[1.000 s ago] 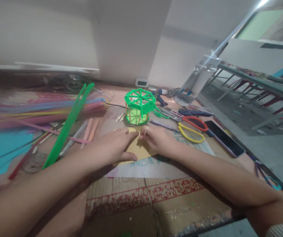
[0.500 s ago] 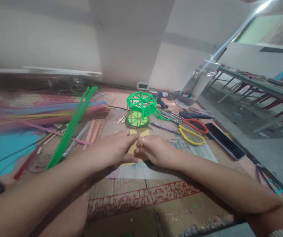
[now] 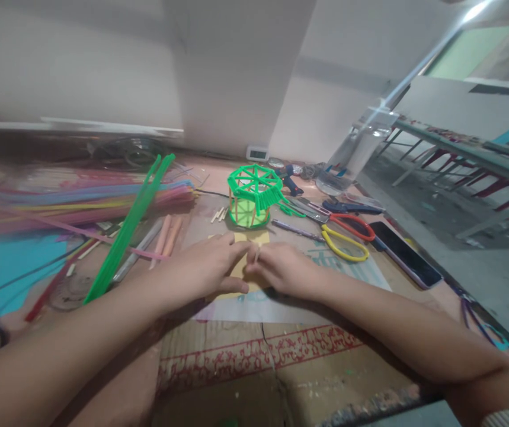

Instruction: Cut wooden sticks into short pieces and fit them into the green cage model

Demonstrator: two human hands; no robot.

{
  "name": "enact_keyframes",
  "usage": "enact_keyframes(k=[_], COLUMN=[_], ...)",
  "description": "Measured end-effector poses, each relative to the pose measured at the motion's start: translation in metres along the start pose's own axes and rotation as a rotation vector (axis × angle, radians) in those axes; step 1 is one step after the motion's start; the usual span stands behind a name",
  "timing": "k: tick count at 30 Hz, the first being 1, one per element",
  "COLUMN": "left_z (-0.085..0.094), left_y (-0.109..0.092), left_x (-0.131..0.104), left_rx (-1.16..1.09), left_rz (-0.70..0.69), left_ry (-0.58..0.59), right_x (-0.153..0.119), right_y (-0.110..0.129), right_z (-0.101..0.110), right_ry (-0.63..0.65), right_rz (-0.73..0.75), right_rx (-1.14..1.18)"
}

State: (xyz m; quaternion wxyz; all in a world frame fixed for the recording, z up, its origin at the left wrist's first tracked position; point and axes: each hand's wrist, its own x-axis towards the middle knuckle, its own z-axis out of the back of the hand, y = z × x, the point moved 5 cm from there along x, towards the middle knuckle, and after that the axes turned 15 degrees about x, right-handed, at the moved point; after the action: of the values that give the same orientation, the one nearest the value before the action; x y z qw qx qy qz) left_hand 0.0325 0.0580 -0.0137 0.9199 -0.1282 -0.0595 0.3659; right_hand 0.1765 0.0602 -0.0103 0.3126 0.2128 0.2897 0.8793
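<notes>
My left hand (image 3: 212, 267) lies over a piece of yellow paper (image 3: 261, 237), its thumb and fingers apart and nothing visible between them. Close beside it, my right hand (image 3: 283, 270) is closed with its fingers curled. A small pale bit (image 3: 257, 254) shows at those fingers, too small to name. Just beyond both hands stands a round frame of green pipe cleaners and thin sticks (image 3: 254, 184), with a green fringe hanging at its front. Several short pale sticks (image 3: 218, 215) lie to its left. Under the yellow paper is a white sheet (image 3: 236, 311) with green marks.
To the left lie green pipe cleaners (image 3: 125, 237), a colourful bundle (image 3: 147, 198) and glue sticks (image 3: 167, 237). Scissors with red and yellow handles (image 3: 345, 243), a phone (image 3: 405, 255), a glue gun (image 3: 290, 181) and a clear bottle (image 3: 356, 148) are on the right.
My right hand has shifted very slightly, its fingers still curled. My left hand and the green frame stay in place.
</notes>
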Motion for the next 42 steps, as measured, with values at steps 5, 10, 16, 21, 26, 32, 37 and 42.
enact_keyframes(k=[5, 10, 16, 21, 26, 32, 37, 42], left_z=[0.002, 0.006, 0.016, 0.035, 0.036, 0.039, 0.035, 0.029], left_y=[-0.003, -0.002, -0.003, -0.026, -0.034, -0.035, -0.034, -0.032], left_x=[0.002, -0.001, 0.000, 0.001, 0.000, 0.000, 0.001, 0.002], left_rx=[0.098, 0.067, 0.071, -0.184, -0.360, -0.395, -0.479, -0.489], left_rz=[0.075, 0.140, 0.170, 0.051, 0.040, 0.068, 0.102, 0.134], left_ry=[0.099, 0.079, -0.001, -0.222, -0.257, -0.196, -0.108, -0.068], right_x=[-0.003, -0.011, -0.016, -0.017, -0.018, -0.017, -0.016, -0.016], right_y=[-0.023, -0.016, -0.008, -0.005, -0.006, -0.007, -0.004, -0.002], right_z=[0.021, 0.010, 0.002, -0.001, -0.005, -0.005, 0.000, -0.001], right_ry=[-0.354, -0.435, -0.430, -0.409, -0.399, -0.365, -0.400, -0.384], right_rz=[-0.194, -0.330, -0.402, -0.392, -0.389, -0.377, -0.296, -0.251], right_rx=[0.417, 1.427, 1.686, 1.666, 1.633, 1.612, 1.569, 1.520])
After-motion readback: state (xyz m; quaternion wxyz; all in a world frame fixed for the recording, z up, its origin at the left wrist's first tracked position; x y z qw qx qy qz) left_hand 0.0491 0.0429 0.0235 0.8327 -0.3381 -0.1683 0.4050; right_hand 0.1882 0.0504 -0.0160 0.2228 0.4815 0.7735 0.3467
